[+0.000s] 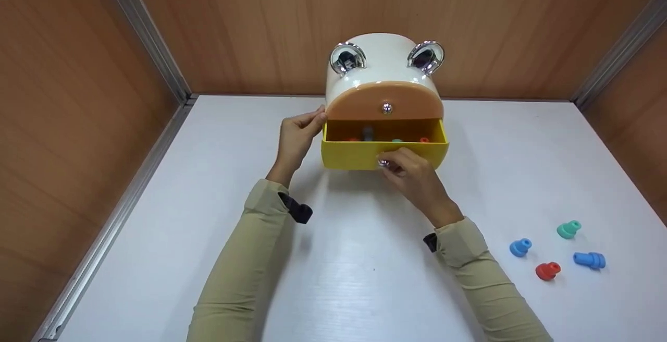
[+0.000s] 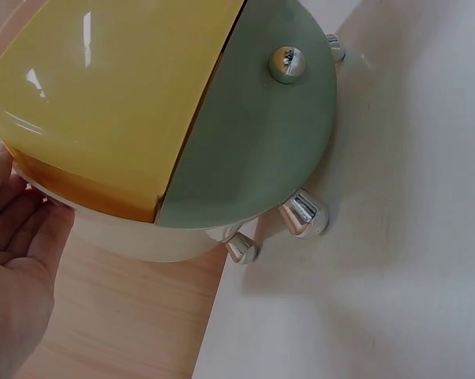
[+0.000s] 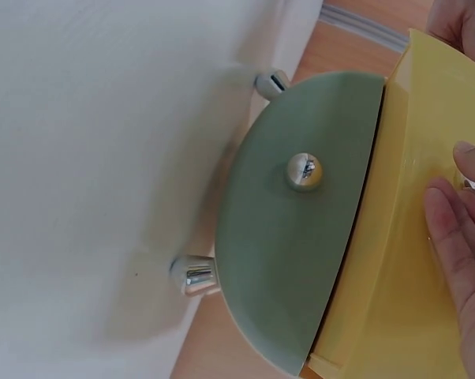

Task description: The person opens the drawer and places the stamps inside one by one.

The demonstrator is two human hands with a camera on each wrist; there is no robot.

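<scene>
Pinching yellow drawer [image 1: 384, 150] knob w/ right hand [image 1: 414, 174]; left hand [image 1: 297, 136] flat-fingered vs box [image 1: 384, 78]; pegs [image 1: 557, 251] well right

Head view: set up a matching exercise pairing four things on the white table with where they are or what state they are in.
Things:
1. yellow plastic drawer
2. orange curved drawer front
3. left hand
4. red plastic peg

States or places:
A. lying loose on the table at the right
B. pulled out, small coloured pieces inside
C. pushed in, closed
D. resting against the side of the white storage box

Pairs: 1-B, 2-C, 3-D, 4-A
</scene>
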